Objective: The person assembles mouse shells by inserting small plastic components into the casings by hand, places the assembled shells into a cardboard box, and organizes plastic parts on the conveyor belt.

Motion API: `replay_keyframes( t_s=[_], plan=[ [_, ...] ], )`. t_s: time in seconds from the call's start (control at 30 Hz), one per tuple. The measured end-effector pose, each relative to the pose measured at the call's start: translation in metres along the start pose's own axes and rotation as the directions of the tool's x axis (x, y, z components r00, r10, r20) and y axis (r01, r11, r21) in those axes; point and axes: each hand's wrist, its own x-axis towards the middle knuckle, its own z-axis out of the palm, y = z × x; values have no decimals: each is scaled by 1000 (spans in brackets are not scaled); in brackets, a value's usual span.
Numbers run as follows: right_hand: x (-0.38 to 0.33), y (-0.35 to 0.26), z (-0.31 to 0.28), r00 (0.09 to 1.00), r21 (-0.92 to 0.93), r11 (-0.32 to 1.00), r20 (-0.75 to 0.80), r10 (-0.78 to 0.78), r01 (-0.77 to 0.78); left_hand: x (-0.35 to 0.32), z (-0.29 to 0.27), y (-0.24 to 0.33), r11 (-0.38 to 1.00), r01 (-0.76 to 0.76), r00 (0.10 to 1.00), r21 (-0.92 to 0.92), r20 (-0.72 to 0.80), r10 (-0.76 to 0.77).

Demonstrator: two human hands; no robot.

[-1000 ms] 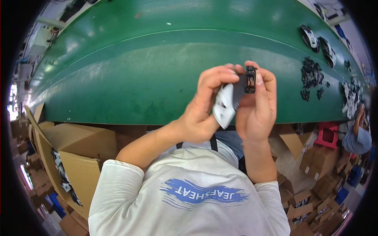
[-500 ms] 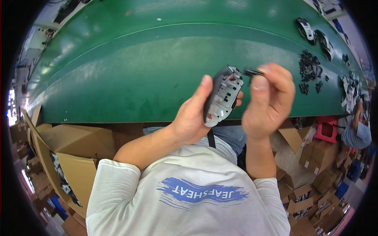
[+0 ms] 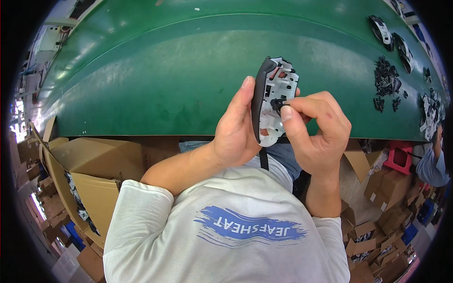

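A long moulded plastic shell [image 3: 283,86], black outside and pale grey inside with slots and ribs, is held tilted in my left hand [image 3: 234,129]. The thumb lies along its black edge, and fingertips show at its far side. Between thumb and forefinger, my right hand [image 3: 322,132] pinches a small black plastic part [image 3: 277,104]. That part is at the shell's inner face, around its middle. Whether it is seated in a slot cannot be made out. Both hands are above the near edge of the green table [image 3: 155,89].
On the table's right lie a heap of small black parts [image 3: 387,78], two black-and-white shells [image 3: 381,32] and a pile of white pieces [image 3: 429,115]. Cardboard boxes [image 3: 96,158] stand at left and lower right. A red stool [image 3: 399,157] and another person's blue sleeve [image 3: 432,167] are at right.
My right hand has brought the small black part from beside the shell's upper end down to its inner face. The shell has been raised slightly and its inside turned more into view.
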Motion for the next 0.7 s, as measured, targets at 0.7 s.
replay_keyframes(
  t_s=[0.7],
  plan=[
    [-14, 2, -3, 999, -36, 999, 37, -26, 28, -14, -1, -11, 977, -2, 999, 215, -34, 9]
  ],
)
